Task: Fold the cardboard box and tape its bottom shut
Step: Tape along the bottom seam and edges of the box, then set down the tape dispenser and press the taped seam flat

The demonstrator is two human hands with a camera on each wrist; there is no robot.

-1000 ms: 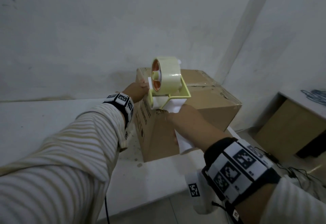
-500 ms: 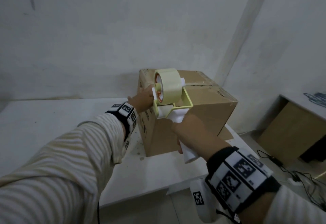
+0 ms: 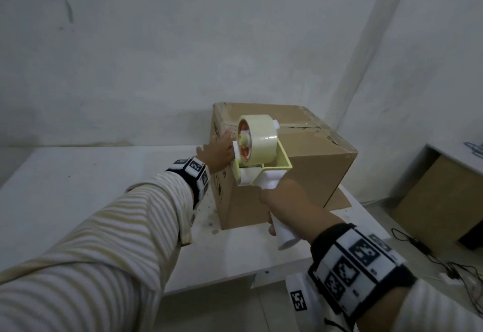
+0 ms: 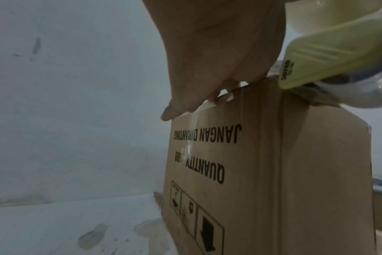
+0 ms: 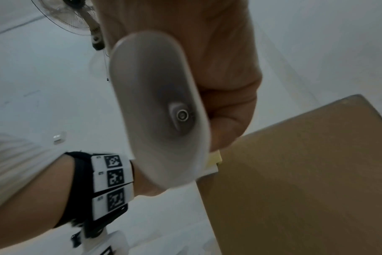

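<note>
The brown cardboard box (image 3: 311, 159) stands on the white table (image 3: 78, 190), closed flaps on top with a seam across them. My left hand (image 3: 218, 151) lies against the box's upper left edge, and in the left wrist view its fingers (image 4: 207, 96) reach over the top rim of the box (image 4: 273, 172). My right hand (image 3: 285, 206) grips the white handle of the tape dispenser (image 3: 257, 146), whose pale yellow frame and tape roll sit over the box's near left top corner. In the right wrist view the handle's butt (image 5: 159, 110) fills the centre beside the box (image 5: 305, 172).
One loose flap (image 3: 337, 201) lies flat on the table at the box's right foot. A second desk with a brown panel (image 3: 441, 190) stands to the right, with cables (image 3: 431, 256) on the floor before it. A wall fan (image 5: 76, 15) hangs overhead. White walls close the back.
The view has drawn back and risen. The dispenser stays at the box's near left top corner and my left hand stays on the left edge.
</note>
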